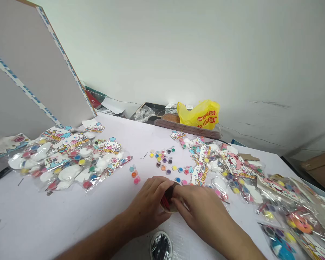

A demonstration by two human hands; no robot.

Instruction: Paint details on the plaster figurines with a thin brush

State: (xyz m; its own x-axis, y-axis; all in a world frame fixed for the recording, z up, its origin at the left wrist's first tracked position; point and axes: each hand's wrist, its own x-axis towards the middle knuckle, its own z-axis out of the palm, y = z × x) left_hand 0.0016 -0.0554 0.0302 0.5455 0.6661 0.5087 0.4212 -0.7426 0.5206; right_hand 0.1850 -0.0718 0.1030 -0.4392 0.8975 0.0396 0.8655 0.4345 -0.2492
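Note:
My left hand [148, 200] is wrapped around a small round container [173, 208] at the near middle of the table. Thin red sticks [165, 203] stand inside it; their kind is hard to make out. At the container's mouth, the bent fingers of my right hand [199, 204] reach in, closed together, and what they grip is hidden. Just beyond the hands lie a short strip of paint pots [134, 174] and a loose group of colourful paint pots [164, 157]. Below the hands, a round, dark-topped object with a pale rim [161, 247] is partly cut off.
Clear craft packets with white figures and paint pots [70, 159] are heaped on the left. More packets [233, 169] spread along the right side of the white table [97, 216]. A yellow plastic bag [199, 115] sits behind the table; a large panel [29, 54] leans at left.

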